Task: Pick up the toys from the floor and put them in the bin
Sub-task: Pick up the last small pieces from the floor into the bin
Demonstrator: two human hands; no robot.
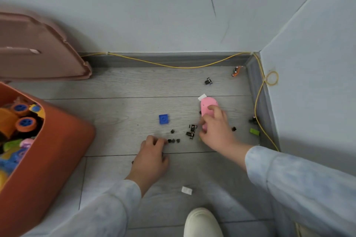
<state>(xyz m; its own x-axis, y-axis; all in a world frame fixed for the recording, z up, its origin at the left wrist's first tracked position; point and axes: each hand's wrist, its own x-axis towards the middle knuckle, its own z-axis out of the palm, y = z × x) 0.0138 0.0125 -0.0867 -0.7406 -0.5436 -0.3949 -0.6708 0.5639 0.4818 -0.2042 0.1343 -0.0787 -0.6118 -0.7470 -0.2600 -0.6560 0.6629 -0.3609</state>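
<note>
While curled at the small black pieces [173,140] right of the bin [48,159], left hand [152,152]: grasp not determinable. Right hand [217,131]: wrapped round pink toy [208,105], farther right of bin. Blue brick [163,119], loose on floor [115,86], between bin and pink toy; bin holding wheeled toys [23,121].

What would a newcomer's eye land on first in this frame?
The pink toy stands out, gripped by the right hand right of centre on the grey floor. Next, the orange bin at the left edge, full of bright toys, and the left hand, fingers curled beside small black pieces mid-floor.
</note>
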